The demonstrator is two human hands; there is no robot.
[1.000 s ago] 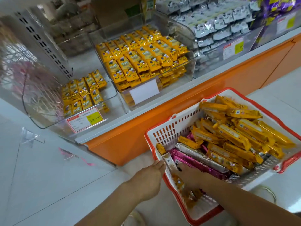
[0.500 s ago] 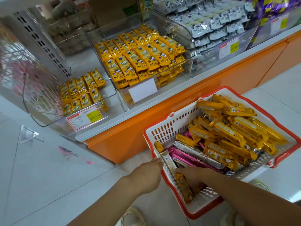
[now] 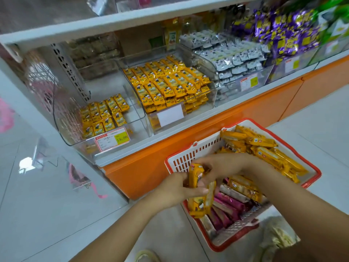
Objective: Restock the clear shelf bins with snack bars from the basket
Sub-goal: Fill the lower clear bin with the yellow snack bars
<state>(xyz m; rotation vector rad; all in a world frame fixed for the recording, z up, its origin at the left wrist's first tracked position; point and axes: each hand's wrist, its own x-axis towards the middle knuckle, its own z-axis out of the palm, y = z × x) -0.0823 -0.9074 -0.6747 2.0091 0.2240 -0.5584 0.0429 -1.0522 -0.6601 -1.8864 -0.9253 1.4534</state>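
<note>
Gathering stock, a person holds a bundle of yellow bars (image 3: 197, 205) upright over the near left corner of the basket (image 3: 188, 157). The left hand (image 3: 173, 188) grips it from the side, thumb across the wrappers, while the right hand (image 3: 226, 165) pinches its upper end, apparently squaring the bars for one carry to the sparsely filled left bin (image 3: 62, 129). The middle bin (image 3: 213, 76) looks full. The number of bars in the bundle cannot be told; forearms hide part of the basket, and the purple packs (image 3: 283, 33) are blurred.
</note>
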